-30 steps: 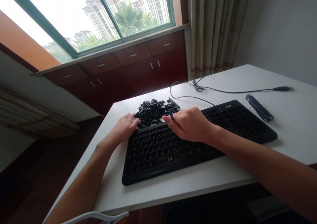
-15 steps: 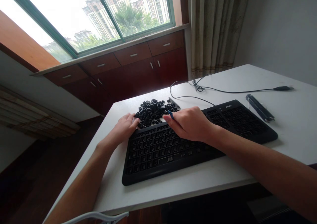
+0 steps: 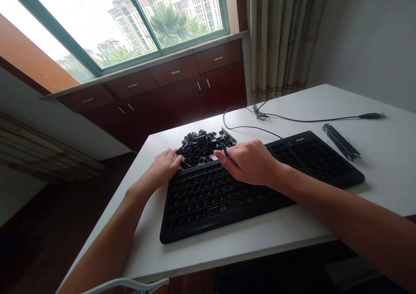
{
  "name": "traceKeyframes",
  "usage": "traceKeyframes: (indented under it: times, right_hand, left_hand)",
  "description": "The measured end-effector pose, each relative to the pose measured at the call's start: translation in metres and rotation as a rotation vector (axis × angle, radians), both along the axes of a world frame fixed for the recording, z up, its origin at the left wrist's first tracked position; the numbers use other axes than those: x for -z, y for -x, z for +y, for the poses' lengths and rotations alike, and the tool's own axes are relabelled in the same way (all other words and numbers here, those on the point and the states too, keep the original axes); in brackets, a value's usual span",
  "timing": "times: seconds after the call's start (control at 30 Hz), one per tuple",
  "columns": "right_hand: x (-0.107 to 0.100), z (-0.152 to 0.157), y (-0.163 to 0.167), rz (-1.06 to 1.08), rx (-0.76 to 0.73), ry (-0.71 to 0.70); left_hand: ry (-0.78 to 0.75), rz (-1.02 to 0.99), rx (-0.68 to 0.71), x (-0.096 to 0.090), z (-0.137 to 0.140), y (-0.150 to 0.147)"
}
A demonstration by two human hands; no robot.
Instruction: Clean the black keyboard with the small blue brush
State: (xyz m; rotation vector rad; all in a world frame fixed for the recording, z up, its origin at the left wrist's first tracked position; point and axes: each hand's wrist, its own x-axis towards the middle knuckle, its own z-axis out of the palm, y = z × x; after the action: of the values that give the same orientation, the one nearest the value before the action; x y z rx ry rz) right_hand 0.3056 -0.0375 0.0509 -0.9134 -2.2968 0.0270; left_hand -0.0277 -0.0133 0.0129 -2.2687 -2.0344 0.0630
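A black keyboard [image 3: 198,216] with its keycaps off lies across the table, showing rows of bare sockets. Behind its upper left edge is a heap of loose black keycaps [image 3: 198,148]. My left hand [image 3: 166,166] lies at the keyboard's upper left corner, fingers stretched out against the side of the heap. Over the middle of the keyboard, my right hand [image 3: 255,161] is closed in a pinch around a small blue tool [image 3: 224,148]. Only the tool's end sticks out past the thumb and forefinger; the hand hides the rest, so its kind cannot be told.
The white table [image 3: 208,253] carries a thin black cable [image 3: 302,121], partly tangled, running from the keyboard to a plug at the right. Two dark strips [image 3: 341,142] lie right of the keyboard. A low wooden cabinet [image 3: 172,99] stands under the window behind.
The blue tool's end has turned slightly in my right hand's fingers. Both hands, the keyboard and the heap stay in place.
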Motion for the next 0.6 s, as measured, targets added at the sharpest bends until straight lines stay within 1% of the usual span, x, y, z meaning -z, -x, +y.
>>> traceKeyframes:
  times: [0.1,0.3,0.47,0.6]
  right_hand:
    - [-0.0002,0.0004,-0.0002,0.0,0.004,-0.005]
    - [0.0003,-0.0004,0.0005,-0.007,0.012,-0.008]
    - [0.0014,0.0007,0.0006,-0.009,0.043,-0.011]
    - [0.0017,0.001,0.0007,0.004,0.05,-0.028]
  left_hand:
    - [0.002,-0.006,-0.017,0.0015,0.0006,0.0023]
    - [0.02,0.009,0.026,0.0058,0.0013,0.0079]
    - [0.01,0.011,0.01,0.0051,0.0007,0.0075]
    - [-0.001,0.006,0.028,0.0037,0.0001,0.0061]
